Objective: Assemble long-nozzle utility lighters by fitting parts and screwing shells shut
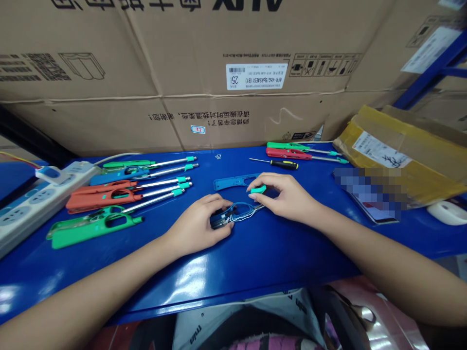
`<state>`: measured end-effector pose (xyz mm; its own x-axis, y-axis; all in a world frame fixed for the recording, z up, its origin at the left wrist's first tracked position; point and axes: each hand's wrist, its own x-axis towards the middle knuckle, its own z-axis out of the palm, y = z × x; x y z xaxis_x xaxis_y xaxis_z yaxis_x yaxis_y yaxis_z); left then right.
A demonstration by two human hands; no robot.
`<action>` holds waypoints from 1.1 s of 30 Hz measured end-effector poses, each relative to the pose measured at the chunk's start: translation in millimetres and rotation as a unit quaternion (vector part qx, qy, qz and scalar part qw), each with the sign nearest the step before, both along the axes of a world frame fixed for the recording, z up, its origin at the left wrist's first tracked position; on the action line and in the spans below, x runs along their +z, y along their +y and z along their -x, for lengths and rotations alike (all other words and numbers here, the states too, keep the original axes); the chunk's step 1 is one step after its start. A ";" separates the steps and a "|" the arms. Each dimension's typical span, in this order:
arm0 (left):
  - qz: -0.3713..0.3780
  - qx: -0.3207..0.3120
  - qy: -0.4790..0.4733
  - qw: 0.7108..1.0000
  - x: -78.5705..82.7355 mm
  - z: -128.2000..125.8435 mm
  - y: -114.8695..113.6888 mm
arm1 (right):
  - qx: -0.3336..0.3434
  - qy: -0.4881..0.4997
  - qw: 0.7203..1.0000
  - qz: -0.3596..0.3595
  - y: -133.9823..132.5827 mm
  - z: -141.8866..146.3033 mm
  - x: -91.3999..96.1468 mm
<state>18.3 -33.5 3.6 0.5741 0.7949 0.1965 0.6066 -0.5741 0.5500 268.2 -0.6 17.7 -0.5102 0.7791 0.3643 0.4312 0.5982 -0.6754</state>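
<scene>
My left hand (199, 224) is closed around the handle end of an opened blue gas lighter (241, 209), whose inner parts and white wires show. Between the thumb and fingers of my right hand (288, 198) is a small green plastic piece (258, 189), just above the lighter's front end. That hand partly hides the metal tube. Behind both hands lies a loose blue shell half (229, 183), its right end close to my right fingers.
Several long lighters (122, 197) lie at the left beside a white power strip (44, 199). A screwdriver (284, 164), green and red lighters (288, 153), a phone (372, 199) and a yellow package (397, 155) are to the right. A large carton (146, 116) stands behind the blue table (233, 272).
</scene>
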 end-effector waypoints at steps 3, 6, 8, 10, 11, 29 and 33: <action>0.006 0.003 -0.004 1.000 -0.6 0.1 0.4 | -0.013 0.036 0.998 0.056 0.1 0.8 -2.6; 0.002 -0.006 -0.005 1.000 -1.0 0.2 2.1 | -0.006 0.069 0.993 0.094 0.9 1.2 -3.0; -0.007 -0.017 -0.011 1.000 -2.0 0.3 3.9 | -0.002 0.072 0.992 0.101 1.7 1.4 -1.4; -0.009 -0.021 -0.021 1.000 -3.4 0.8 5.6 | -0.001 0.076 0.989 0.124 2.3 1.8 0.5; -0.009 -0.020 -0.026 0.999 -4.2 1.2 6.1 | 0.000 0.084 0.985 0.149 2.6 2.0 1.2; 0.009 -0.033 -0.047 0.998 -5.3 2.6 6.5 | 0.069 0.109 0.953 0.272 -1.0 2.9 -2.0; 0.015 -0.030 -0.053 0.998 -5.7 2.5 6.7 | 0.105 0.088 0.964 0.229 -5.6 2.3 1.4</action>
<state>15.9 -26.8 -2.1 0.5985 0.7660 0.2346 0.5092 -0.5898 0.6268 265.9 -6.1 19.1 -0.6361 0.7647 0.1031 0.1871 0.2825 -0.9409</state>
